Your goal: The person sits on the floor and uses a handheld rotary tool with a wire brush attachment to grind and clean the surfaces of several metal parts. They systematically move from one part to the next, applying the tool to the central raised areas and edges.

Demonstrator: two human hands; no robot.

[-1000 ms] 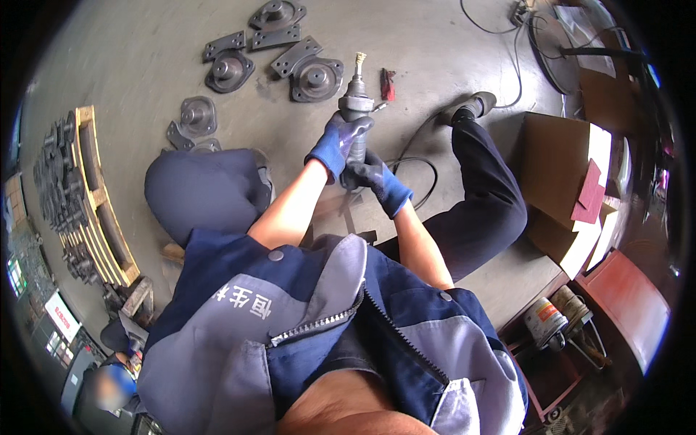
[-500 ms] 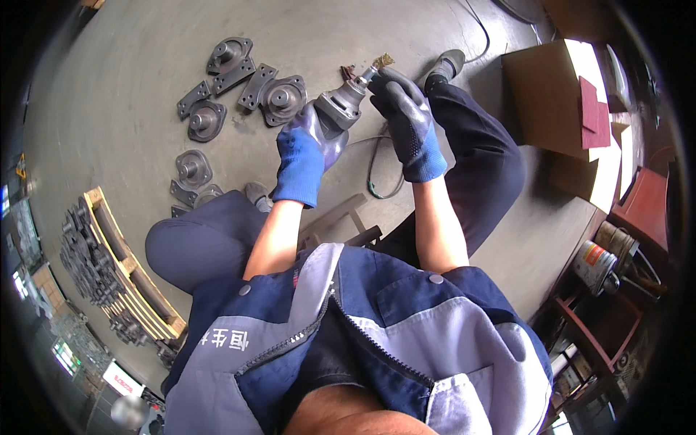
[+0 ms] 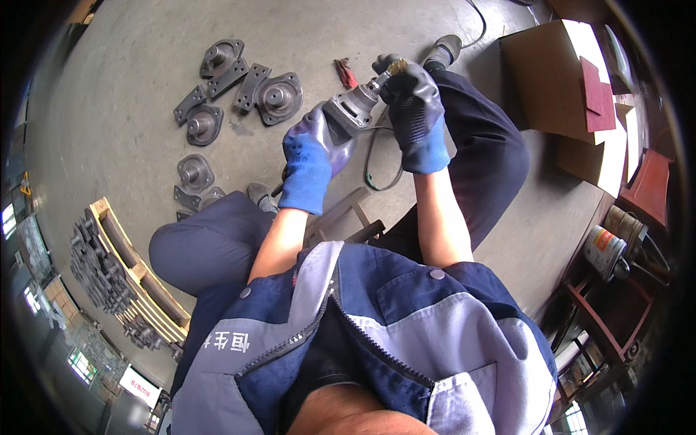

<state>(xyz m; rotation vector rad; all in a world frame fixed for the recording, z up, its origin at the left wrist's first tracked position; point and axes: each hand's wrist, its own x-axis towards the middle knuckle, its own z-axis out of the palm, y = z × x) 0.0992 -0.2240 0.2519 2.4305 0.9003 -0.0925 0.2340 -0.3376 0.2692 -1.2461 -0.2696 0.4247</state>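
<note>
My gloved left hand [image 3: 319,139] is wrapped round the body of a grey power grinder [image 3: 351,109], its head tilted up and to the right. At the tip of its spindle sits a small brass-coloured wire brush [image 3: 397,67]. The fingers of my gloved right hand [image 3: 415,98] are closed round this brush and the spindle end; the glove hides part of the grip. On the floor just beyond the grinder lies a red-handled tool [image 3: 346,73]. A dark cord [image 3: 367,163] loops on the floor below my hands.
Several round-bossed metal flanges [image 3: 278,97] and drilled plates [image 3: 229,78] lie on the floor to the left. A wooden pallet [image 3: 138,268] with stacked metal parts stands at the lower left. Cardboard boxes [image 3: 544,80] are at the right, above a white bucket [image 3: 605,250].
The grinder has shifted slightly right and down, uncovering the red-handled tool. My right hand has turned and curled its fingers round the brush end.
</note>
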